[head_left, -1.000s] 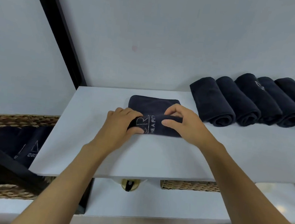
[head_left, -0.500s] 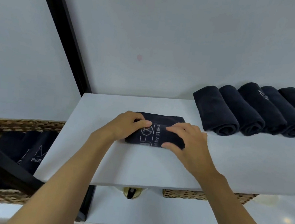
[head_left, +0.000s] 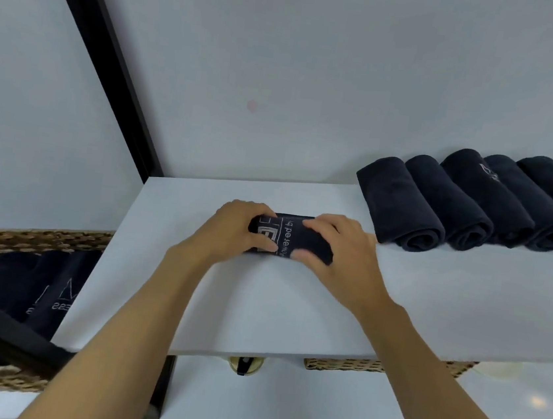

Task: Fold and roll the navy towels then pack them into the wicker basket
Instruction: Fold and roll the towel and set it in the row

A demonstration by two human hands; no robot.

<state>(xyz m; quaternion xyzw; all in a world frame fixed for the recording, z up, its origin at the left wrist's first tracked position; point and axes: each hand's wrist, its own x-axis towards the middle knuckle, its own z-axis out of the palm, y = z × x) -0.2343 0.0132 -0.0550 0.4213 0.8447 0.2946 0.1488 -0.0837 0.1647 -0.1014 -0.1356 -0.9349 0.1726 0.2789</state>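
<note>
The left hand (head_left: 231,230) and right hand (head_left: 344,251) grip a nearly rolled towel (head_left: 296,237). Finished rolls (head_left: 468,203) wait nearby, not yet in the basket (head_left: 27,237).

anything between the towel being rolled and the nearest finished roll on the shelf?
Only the right hand, gripping the right end of the towel, then a thin bare strip of shelf before the nearest roll. Shows in the head view.

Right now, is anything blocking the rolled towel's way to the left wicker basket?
Nothing visible does: the shelf between the towel and the basket is bare. A black bar crosses the basket's near part, though.
</note>
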